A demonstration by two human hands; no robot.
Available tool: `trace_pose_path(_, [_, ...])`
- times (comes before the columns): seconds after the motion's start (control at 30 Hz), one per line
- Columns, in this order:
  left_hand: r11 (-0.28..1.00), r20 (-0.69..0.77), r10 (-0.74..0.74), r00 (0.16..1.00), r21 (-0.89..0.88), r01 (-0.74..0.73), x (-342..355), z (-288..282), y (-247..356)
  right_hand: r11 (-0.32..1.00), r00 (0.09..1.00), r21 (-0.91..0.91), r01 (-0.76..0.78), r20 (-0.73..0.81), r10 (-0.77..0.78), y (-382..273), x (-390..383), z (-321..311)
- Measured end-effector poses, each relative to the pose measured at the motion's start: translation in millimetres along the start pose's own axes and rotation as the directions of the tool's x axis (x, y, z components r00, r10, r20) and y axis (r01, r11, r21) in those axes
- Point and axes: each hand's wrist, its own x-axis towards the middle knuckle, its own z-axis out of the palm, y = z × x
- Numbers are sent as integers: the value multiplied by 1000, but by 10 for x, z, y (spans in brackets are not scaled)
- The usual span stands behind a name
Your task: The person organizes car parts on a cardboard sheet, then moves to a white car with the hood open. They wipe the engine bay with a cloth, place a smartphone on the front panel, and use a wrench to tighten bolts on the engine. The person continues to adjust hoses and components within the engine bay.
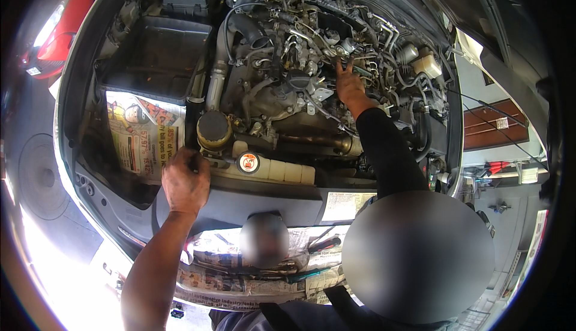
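My bare left forearm reaches over the car's front edge. My left hand [186, 182] is closed, its fingers curled down beside the round dark-topped filler [214, 128] at the front of the engine bay; whatever lies in the fingers is hidden. A pale plastic tank [282, 171] with a round labelled cap [248, 163] sits just right of that hand. My right hand does not show. Another person's hand [350, 85], its arm in a black sleeve [389, 151], points with outstretched fingers among pipes and hoses on the engine [300, 61]. That person's blurred head covers the lower right.
An open air filter box [159, 58] stands at the left, with newspaper [138, 142] below it. Screwdrivers [324, 245] and other tools lie on newspaper along the front edge. The raised bonnet [480, 7] hangs at upper right. A red vehicle [63, 31] stands beyond the left side.
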Motion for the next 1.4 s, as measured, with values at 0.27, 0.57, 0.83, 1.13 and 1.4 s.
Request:
trace_pose_path(0.27, [1000, 9, 1, 1000, -17, -1, -2, -32, 27, 999, 1000, 48, 23, -15, -22, -49, 6, 90])
trace_pose_path(0.57, [998, 30, -35, 999, -42, 36, -3, -38, 41, 990, 987, -126, 69, -135, -86, -56, 3, 302])
trace_pose_path(0.83, [999, 27, -41, 999, -26, 41, -5, -16, 17, 994, 992, 52, 95, -89, -90, 104, -248, 72])
trace_pose_path(1.13, [999, 16, -51, 999, -9, 52, 1, -2, 8, 997, 985, -70, 18, -169, -29, 62, -249, 170])
trace_pose_path(1.4, [999, 9, -45, 999, -24, 45, -5, -11, 34, 956, 984, -293, -10, -173, -43, 60, -187, 17])
